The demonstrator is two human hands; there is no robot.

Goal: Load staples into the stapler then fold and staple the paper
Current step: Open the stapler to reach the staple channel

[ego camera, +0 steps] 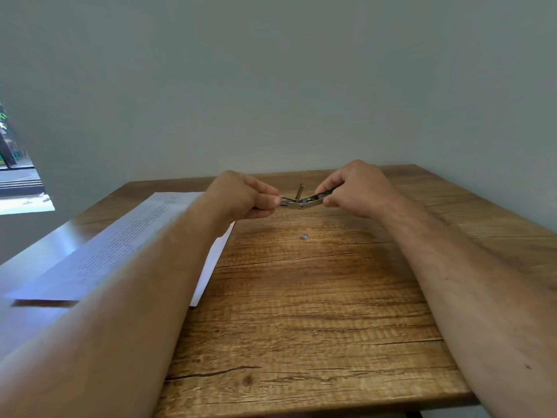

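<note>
Metal stapler [304, 200] being held open above the wooden table [316, 312].
Left hand [245, 196] and right hand [357, 188] are each pinching one end; staples [304, 236] are lying below the fingers, paper [120, 245] beneath the left forearm.

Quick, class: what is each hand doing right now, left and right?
Left hand: pinches one end of the opened metal stapler.
Right hand: pinches the stapler's other end.
</note>
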